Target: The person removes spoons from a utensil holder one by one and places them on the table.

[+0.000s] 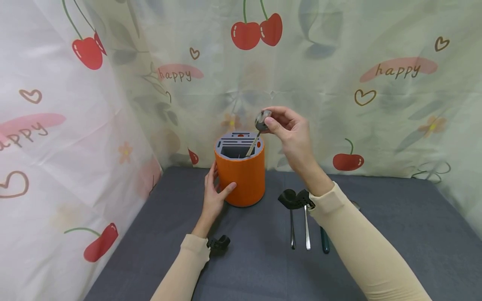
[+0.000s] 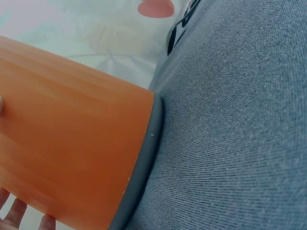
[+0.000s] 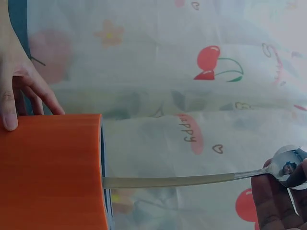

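An orange cylindrical utensil holder (image 1: 241,179) with a grey slotted top stands upright on the dark table. My left hand (image 1: 214,198) grips its left side, thumb across the front and fingers round the back. Above the holder, my right hand (image 1: 295,136) pinches a metal spoon (image 1: 262,121) by its bowl, between thumb and fingers. The spoon tilts, bowl up, and its handle tip dips into the large opening in the top. In the right wrist view most of the spoon's handle (image 3: 182,181) shows outside the holder's rim, its end hidden inside.
Right of the holder, a dark thin handle (image 1: 292,232), a silver handle (image 1: 307,232) and a dark green handle (image 1: 325,241) lie side by side, their far ends hidden by the right wrist and sleeve. Cherry-print cloth (image 1: 312,83) hangs behind and along the left of the table (image 1: 256,259).
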